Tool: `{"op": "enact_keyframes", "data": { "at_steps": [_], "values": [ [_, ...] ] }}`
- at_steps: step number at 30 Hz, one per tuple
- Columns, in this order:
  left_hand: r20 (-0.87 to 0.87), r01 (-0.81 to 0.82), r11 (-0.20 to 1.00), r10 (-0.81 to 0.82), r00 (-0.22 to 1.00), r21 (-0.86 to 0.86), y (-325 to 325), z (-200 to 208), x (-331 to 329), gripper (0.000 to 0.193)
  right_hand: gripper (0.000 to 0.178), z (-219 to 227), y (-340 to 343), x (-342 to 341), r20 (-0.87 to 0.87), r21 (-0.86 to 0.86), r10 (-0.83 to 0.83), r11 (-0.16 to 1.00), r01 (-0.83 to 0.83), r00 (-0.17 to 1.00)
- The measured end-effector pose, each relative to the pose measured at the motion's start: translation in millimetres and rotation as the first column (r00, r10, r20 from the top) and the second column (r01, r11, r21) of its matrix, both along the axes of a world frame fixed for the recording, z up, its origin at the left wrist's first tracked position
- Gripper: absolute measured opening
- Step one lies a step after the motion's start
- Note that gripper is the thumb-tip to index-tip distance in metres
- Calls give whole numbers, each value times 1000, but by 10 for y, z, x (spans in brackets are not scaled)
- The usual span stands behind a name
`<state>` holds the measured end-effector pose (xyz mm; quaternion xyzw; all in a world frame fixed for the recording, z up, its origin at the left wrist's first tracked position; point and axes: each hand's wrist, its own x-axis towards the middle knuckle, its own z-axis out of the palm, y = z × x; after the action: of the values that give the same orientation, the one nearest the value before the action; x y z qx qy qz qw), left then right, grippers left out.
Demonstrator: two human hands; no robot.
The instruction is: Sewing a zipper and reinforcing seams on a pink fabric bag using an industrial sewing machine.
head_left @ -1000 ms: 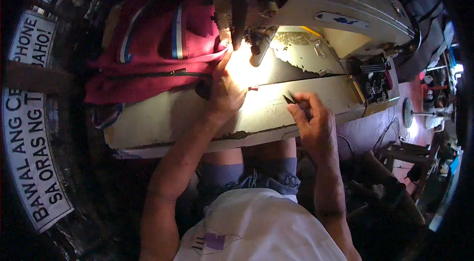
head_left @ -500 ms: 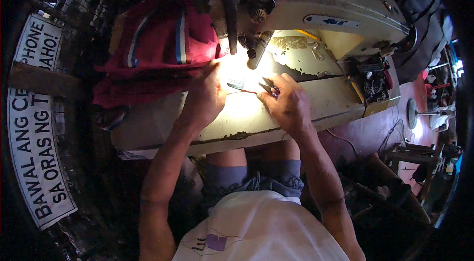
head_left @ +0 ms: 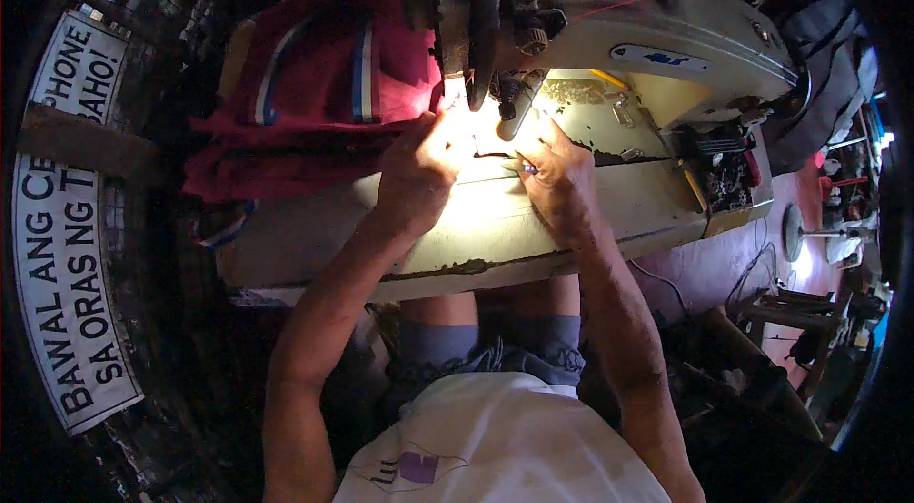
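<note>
Under the lamp's glare, both of my hands work at the needle end of a pale sewing machine [head_left: 624, 13]. My left hand [head_left: 419, 165] is closed in a pinch beside the presser-foot area; whatever its fingers hold is lost in the bright light. My right hand [head_left: 560, 177] is curled around small thread snips [head_left: 529, 168], of which only a bit shows between the fingers. A thin dark red strip [head_left: 493, 156] lies between the two hands. Left of the needle, folded red fabric [head_left: 324, 75] with striped white-and-blue bands is piled up against my left hand.
The worn sewing table [head_left: 495, 251] has a chipped front edge above my knees. At its right end sits a tray of small dark parts [head_left: 728, 170], with a yellow pencil-like stick [head_left: 692, 185] beside it. A fan [head_left: 795, 232] stands farther right on the floor.
Both hands have shifted slightly right and closer to the needle. The snips' dark blades and a small grey strip, visible before between the hands, are now out of sight.
</note>
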<state>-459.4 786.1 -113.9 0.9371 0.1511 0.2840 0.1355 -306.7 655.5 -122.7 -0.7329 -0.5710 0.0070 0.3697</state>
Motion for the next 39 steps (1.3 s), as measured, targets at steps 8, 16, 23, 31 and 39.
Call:
{"op": "enact_keyframes", "data": {
  "at_steps": [8,16,23,31,39],
  "values": [
    [-103,133,991,-133,986,-3,-20,-13,-110,32,24,35,-114,147,-48,-102,103,989,-108,994],
    [-9,210,976,-211,977,-58,-112,-3,112,25,17,98,-62,211,-307,-201,99,966,-166,947],
    [80,106,974,-92,993,-201,-193,-37,115,24,55,262,-280,176,-400,-266,-185,961,79,898],
    [21,96,915,-95,995,-392,-191,54,45,20,39,166,-408,-221,-338,-170,-204,973,153,919],
    [6,86,953,-88,996,-292,-154,-74,12,26,28,126,-295,-260,-266,-145,-231,969,198,936]
  ]
}}
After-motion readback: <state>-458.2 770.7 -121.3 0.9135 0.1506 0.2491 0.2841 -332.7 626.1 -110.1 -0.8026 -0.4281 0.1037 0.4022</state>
